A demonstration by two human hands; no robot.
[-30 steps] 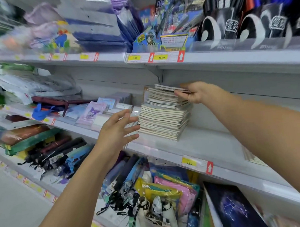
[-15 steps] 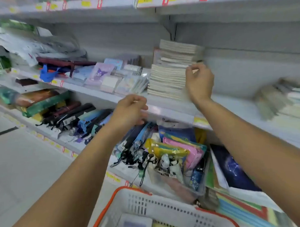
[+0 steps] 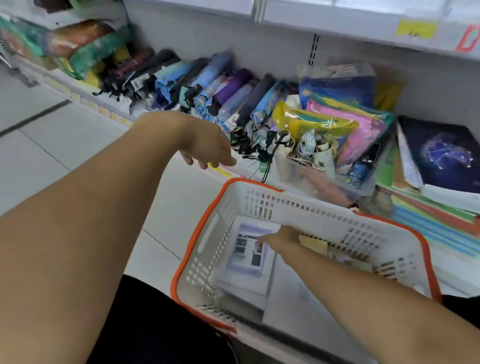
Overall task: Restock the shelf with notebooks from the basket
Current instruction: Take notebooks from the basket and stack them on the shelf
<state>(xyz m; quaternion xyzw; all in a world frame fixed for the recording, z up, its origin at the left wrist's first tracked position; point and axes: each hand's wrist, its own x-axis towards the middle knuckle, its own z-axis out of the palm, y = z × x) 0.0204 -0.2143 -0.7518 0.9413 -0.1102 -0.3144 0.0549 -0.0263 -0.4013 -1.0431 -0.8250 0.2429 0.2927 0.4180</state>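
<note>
A white plastic basket with an orange rim sits low in front of me. Inside it lies a notebook with a pale purple cover, and some yellowish notebooks lie further right. My right hand reaches down into the basket, its fingers stretched out over the purple notebook; it holds nothing. My left hand hangs above the basket's far left corner with its fingers relaxed and pointing down, empty. The stack of notebooks on the shelf is out of view.
A low shelf behind the basket carries a row of folded umbrellas, colourful zip pouches and a dark constellation-cover book. A shelf edge with a yellow price tag runs overhead. Tiled floor lies to the left.
My view has dropped from the notebook stack on the shelf to the basket. My right hand left the stack and went down into the basket; my left hand lowered too.
</note>
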